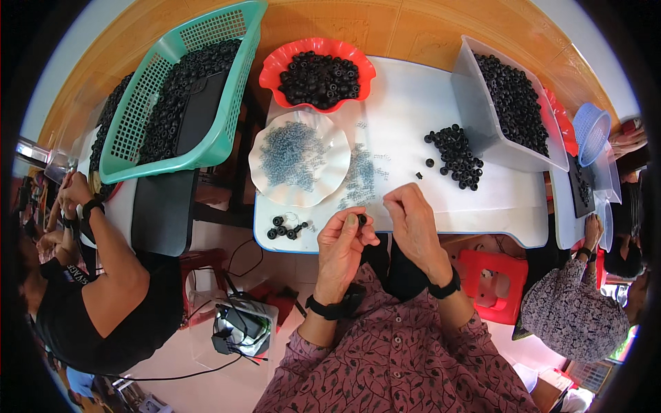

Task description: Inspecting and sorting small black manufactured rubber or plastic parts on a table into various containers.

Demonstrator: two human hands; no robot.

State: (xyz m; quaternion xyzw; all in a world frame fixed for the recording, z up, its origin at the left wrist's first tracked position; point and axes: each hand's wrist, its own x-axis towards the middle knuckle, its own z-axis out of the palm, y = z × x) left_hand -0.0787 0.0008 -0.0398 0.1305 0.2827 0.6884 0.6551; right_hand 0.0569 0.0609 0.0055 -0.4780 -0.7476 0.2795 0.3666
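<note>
Black and round, the small part [362, 219] sits at the tips of my left grip [341, 237], pinched between thumb and fingers by the near edge of the worktop [410, 89]. My right grip [415, 224] is raised just beside it, not touching it, fingers curled and tips drawn together; whether they pinch anything, I cannot tell. Pale coils [292, 148] — small springs, by the look of them — cover the middle of the white scalloped plate [338, 162], and loose coils [361, 175] lie beside it. A heap of black parts [458, 157] rests toward the right. Step in hand, in my judgement: fitting a small piece to the held part. Recommended practice: keep the part firm and turned toward the right grip; bring one coil only, straight and in line — press gently, lest it bend or fly off. Coils probably tangle; separate them before lifting. Work low, so that any dropped piece lands on the worktop.
</note>
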